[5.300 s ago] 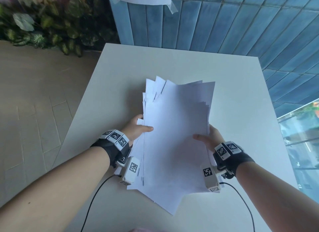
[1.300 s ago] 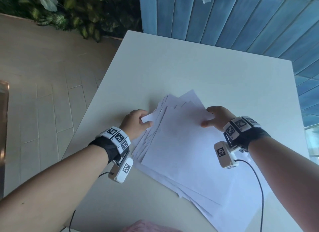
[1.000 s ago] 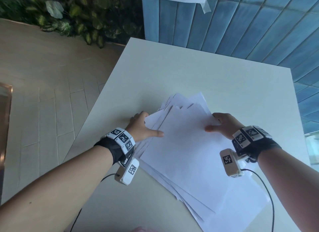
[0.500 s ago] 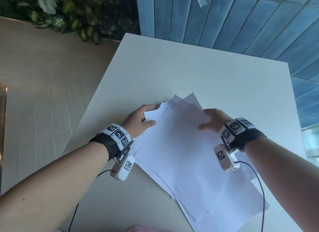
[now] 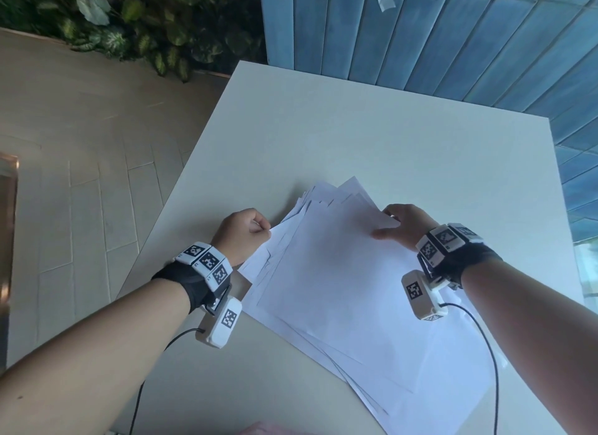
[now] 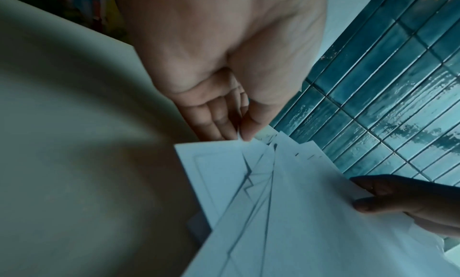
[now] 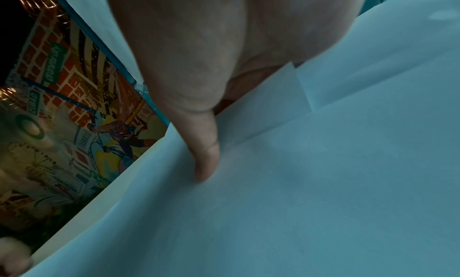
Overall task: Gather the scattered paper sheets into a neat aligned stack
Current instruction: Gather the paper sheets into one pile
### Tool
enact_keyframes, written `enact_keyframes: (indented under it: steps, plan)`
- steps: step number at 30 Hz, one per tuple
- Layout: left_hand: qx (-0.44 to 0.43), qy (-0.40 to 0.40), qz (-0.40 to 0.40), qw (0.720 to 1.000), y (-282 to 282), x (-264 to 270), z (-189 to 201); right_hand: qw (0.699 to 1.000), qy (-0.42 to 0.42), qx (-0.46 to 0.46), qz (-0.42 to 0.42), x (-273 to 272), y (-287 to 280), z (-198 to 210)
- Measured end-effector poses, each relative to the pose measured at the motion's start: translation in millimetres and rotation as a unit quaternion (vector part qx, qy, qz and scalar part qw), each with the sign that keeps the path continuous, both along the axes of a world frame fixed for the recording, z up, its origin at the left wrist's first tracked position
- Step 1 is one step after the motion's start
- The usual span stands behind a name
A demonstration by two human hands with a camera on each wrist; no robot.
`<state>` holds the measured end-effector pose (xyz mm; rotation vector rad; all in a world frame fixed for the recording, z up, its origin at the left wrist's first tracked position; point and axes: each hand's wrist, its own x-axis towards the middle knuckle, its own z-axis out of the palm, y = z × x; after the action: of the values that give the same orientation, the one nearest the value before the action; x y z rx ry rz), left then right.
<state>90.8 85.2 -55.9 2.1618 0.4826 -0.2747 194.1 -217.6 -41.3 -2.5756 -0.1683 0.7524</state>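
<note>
A loose, fanned pile of white paper sheets [image 5: 339, 289] lies on the white table [image 5: 356, 136], its far corners splayed out of line. My left hand [image 5: 263, 230] sits at the pile's left edge with fingers curled. In the left wrist view its thumb and fingers [image 6: 224, 123] pinch the corner of one sheet [image 6: 214, 163]. My right hand [image 5: 386, 222] grips the pile's far right corner. Its thumb [image 7: 206, 157] presses on the top sheet [image 7: 323, 183], and its fingers go under the paper, hidden.
The table's left edge [image 5: 181, 182] runs close beside my left hand, with tiled floor [image 5: 81, 175] below. A blue tiled wall [image 5: 453, 39] stands behind the table and plants [image 5: 129, 23] at the far left. Cables [image 5: 485, 337] trail from both wrist cameras.
My left hand has drawn back from the top of the pile to its left edge and curled onto a sheet corner. The right hand has kept its hold at the far right corner.
</note>
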Motion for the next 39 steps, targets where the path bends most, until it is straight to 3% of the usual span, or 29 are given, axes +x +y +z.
enact_keyframes:
  steps: [12,17,20,23,26,32,39]
  plan:
    - [0.023,0.032,-0.075,0.996,17,-19,3,0.999,0.007,0.039,-0.011,3,-4,4]
    - [0.035,-0.009,-0.007,0.999,8,1,15,0.996,-0.001,0.092,-0.004,4,-2,14]
    - [-0.026,0.042,-0.036,0.998,-7,17,24,0.994,-0.013,0.109,0.01,6,4,19]
    - [0.021,0.081,-0.088,0.993,-20,28,23,0.991,-0.034,0.124,0.024,10,12,24]
    - [0.034,0.063,-0.109,0.992,-22,29,19,0.992,-0.049,0.114,0.026,15,12,25]
    - [-0.021,0.112,-0.119,0.986,-18,13,5,0.995,-0.046,0.082,0.027,19,13,20]
    - [-0.168,0.045,-0.022,0.985,-10,3,-8,0.992,-0.101,0.07,0.017,12,19,23]
